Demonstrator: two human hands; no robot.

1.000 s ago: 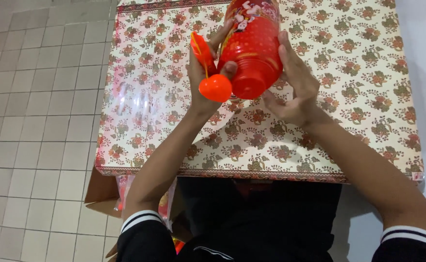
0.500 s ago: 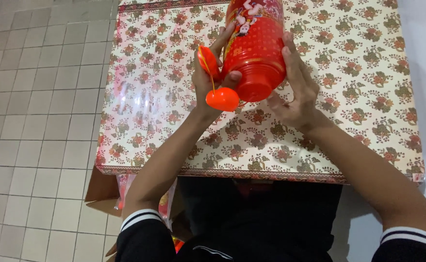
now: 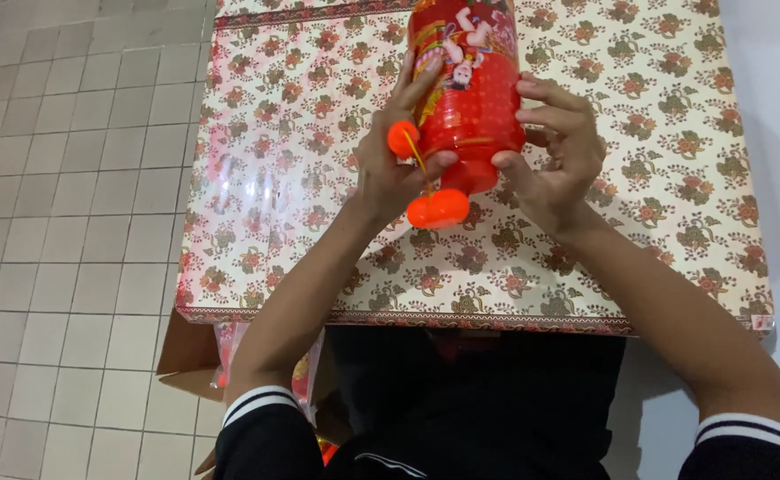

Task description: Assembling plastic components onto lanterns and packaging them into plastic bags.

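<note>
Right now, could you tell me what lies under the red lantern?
Under the red lantern, gripped by the left hand and right hand, is the flowered tablecloth. The cloth directly beneath is covered.

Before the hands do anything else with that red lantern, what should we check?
1. Left hand grips the red lantern: ok.
2. Right hand grips its other side: ok.
3. Lantern held above the flowered table, not resting on it: cannot tell.
4. Orange cap at the lantern's near end attached: ok.
5. Small orange ball on its thin yellow stick free of the left fingers: not ok, it lies against them.
</note>
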